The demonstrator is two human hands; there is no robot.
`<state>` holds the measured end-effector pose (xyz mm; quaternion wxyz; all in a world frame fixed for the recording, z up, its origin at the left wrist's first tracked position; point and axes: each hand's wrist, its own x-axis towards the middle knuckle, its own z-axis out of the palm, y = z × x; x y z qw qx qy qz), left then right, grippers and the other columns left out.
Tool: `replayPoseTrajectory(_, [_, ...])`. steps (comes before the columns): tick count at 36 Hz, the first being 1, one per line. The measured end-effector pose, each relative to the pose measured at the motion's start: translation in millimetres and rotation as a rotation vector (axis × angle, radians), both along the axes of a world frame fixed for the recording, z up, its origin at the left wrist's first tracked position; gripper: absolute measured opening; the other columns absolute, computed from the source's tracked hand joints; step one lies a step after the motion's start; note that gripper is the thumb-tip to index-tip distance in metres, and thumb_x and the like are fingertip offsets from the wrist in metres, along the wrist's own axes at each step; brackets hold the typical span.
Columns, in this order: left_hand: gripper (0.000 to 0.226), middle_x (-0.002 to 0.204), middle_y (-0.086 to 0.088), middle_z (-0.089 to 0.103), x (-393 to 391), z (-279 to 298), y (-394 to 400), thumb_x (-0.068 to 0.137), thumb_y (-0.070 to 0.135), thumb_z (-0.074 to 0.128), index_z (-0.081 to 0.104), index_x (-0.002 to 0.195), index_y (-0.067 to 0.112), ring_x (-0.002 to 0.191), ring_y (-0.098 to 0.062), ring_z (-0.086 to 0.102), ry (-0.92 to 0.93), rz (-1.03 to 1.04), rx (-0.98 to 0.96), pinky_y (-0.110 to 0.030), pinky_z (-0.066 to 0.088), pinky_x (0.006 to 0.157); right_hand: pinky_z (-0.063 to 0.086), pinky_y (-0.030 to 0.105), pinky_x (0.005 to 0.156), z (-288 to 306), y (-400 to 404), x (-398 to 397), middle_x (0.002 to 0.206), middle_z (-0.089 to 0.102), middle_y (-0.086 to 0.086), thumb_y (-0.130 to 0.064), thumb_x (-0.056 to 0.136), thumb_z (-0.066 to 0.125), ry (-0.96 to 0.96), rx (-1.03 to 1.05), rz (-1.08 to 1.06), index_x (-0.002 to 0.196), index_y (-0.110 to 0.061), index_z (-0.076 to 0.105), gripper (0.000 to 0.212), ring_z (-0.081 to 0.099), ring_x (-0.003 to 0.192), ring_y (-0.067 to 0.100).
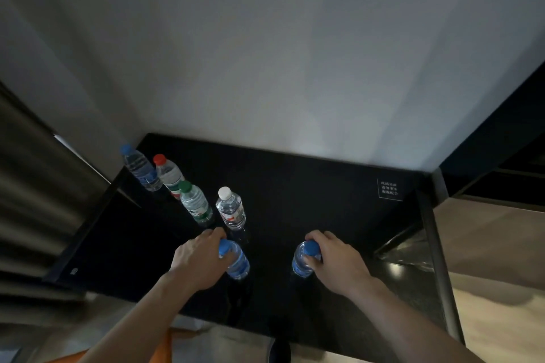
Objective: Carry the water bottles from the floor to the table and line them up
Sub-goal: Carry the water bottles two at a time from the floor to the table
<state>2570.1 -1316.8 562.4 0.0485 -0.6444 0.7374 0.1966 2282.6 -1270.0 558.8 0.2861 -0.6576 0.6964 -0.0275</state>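
Both hands setting bottles down: left hand (pixel 200 259) gripping blue-capped bottle (pixel 236 259), right hand (pixel 333 259) gripping another bottle (pixel 303 258) at 3 o'clock, next releasing in line.

Two bare forearms, no sleeves, no watch or rings showing; left hand (pixel 198 259), right hand (pixel 336 259); orange garment (pixel 160 348) near bottom edge, left
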Motion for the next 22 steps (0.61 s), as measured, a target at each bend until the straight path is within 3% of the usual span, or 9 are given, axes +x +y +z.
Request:
replayPoseTrajectory(9, [0.031, 0.102, 0.015, 0.056, 1.4, 18.2, 11.8, 0.089, 0.055, 0.054, 0.053, 0.114, 0.037, 0.082, -0.008, 0.058, -0.025, 0.030, -0.016, -0.027, 0.047, 0.068, 0.056, 0.025, 0.086, 15.4, 11.6, -4.1, 0.136, 0.052, -0.009, -0.038, 0.096, 0.065, 0.026, -0.031, -0.014, 0.146, -0.037, 0.039, 0.056, 0.064, 0.109, 0.010])
replayPoseTrajectory(15, [0.045, 0.120, 0.012, 0.055, -18.1, 51.6, 38.5, 0.089, 0.057, 0.054, 0.050, 0.128, 0.034, 0.097, -0.011, 0.060, -0.002, 0.026, -0.046, -0.027, 0.047, 0.074, 0.049, 0.016, 0.069, 43.7, 49.8, -27.8, 0.137, 0.048, -0.012, -0.038, 0.097, 0.063, -0.012, -0.144, -0.018, 0.146, -0.039, 0.037, 0.056, 0.062, 0.083, 0.002])
replayPoseTrajectory(19, [0.054, 0.134, 0.013, 0.050, -62.2, 77.4, 72.5, 0.091, 0.053, 0.057, 0.042, 0.140, 0.035, 0.118, -0.012, 0.054, 0.091, -0.086, -0.136, -0.033, 0.049, 0.094, 0.051, 0.016, 0.079, 62.4, 100.3, -59.4, 0.139, 0.044, -0.015, -0.040, 0.097, 0.063, -0.042, -0.172, -0.054, 0.146, -0.042, 0.034, 0.058, 0.060, 0.099, 0.003])
replayPoseTrajectory(22, [0.049, 0.130, 0.018, 0.049, -110.5, 86.6, 105.7, 0.090, 0.051, 0.060, 0.046, 0.136, 0.037, 0.117, -0.007, 0.054, 0.188, -0.194, -0.178, -0.028, 0.048, 0.096, 0.046, 0.015, 0.088, 76.5, 147.9, -95.9, 0.144, 0.038, -0.018, -0.041, 0.098, 0.060, -0.058, -0.175, -0.096, 0.148, -0.042, 0.034, 0.056, 0.057, 0.116, 0.003])
